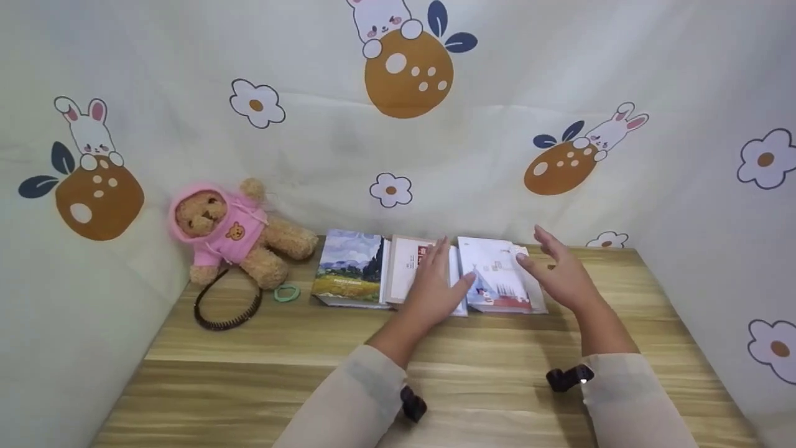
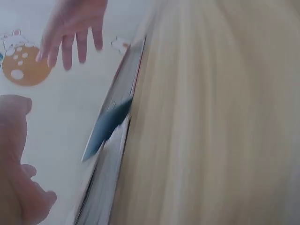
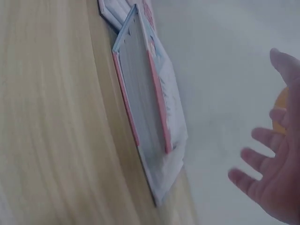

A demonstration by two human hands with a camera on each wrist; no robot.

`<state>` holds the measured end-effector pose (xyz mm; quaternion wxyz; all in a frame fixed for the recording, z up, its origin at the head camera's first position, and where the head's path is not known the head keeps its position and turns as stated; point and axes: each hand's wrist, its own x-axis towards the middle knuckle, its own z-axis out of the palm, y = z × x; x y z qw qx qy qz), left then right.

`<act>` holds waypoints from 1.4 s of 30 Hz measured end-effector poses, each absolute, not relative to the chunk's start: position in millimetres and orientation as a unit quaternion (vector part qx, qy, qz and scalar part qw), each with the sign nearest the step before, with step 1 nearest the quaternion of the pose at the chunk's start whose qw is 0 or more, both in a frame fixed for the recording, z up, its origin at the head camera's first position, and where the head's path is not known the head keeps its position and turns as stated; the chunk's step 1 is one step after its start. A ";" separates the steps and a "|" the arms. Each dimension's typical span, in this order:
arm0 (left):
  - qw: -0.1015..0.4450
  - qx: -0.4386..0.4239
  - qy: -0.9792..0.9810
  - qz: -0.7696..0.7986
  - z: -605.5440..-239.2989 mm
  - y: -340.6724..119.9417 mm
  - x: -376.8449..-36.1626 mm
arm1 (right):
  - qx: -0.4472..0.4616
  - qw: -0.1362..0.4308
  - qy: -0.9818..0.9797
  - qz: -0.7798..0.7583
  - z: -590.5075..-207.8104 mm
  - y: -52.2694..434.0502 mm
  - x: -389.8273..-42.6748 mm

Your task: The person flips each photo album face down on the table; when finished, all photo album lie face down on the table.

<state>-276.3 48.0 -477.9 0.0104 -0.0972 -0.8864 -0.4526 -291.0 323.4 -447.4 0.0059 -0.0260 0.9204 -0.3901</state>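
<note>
Three thick books lie in a row at the back of the table. Leftmost is a photo album (image 1: pixel 348 264) with a painted landscape cover; beside it is a cream book (image 1: pixel 403 264) with a red label. The third, a white book (image 1: pixel 491 267), has a blue tent picture, and its page block (image 3: pixel 145 89) and red cover edges show in the right wrist view. My left hand (image 1: pixel 430 289) overlaps the cream book, fingers extended and thumb spread. To the right of the white book, my right hand (image 1: pixel 563 277) hovers with fingers spread, holding nothing.
A teddy bear (image 1: pixel 233 230) in a pink hoodie leans at the back left corner. Near it on the wooden table (image 1: pixel 485 379) lie a dark toothed headband (image 1: pixel 227 326) and a green hair tie (image 1: pixel 286 293). Patterned cloth walls (image 1: pixel 323 162) enclose the back and sides.
</note>
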 end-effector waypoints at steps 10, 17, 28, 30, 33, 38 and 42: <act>-0.040 -0.079 -0.825 -0.559 -489.1 85.5 -263.0 | -0.037 0.023 0.876 -0.481 -474.2 338.0 -278.9; -0.069 -0.061 -0.833 -0.545 -496.5 93.4 -260.5 | -0.018 0.065 0.869 -0.491 -492.4 337.6 -277.1; -0.079 -0.053 -0.848 -0.521 -500.6 99.4 -269.6 | 0.008 0.099 0.890 -0.444 -494.4 333.9 -279.3; -0.080 -0.052 -0.846 -0.525 -500.3 98.7 -269.1 | 0.009 0.100 0.892 -0.442 -494.4 333.6 -279.7; -0.071 -0.052 -0.832 -0.547 -497.8 99.3 -267.0 | 0.006 0.098 0.889 -0.447 -494.1 332.8 -279.5; -0.046 -0.060 -0.792 -0.605 -486.8 105.8 -261.9 | 0.004 0.095 0.874 -0.476 -486.3 327.7 -275.9; -0.036 -0.089 -0.756 -0.647 -476.2 113.1 -258.9 | 0.004 0.097 0.863 -0.496 -472.5 320.6 -271.1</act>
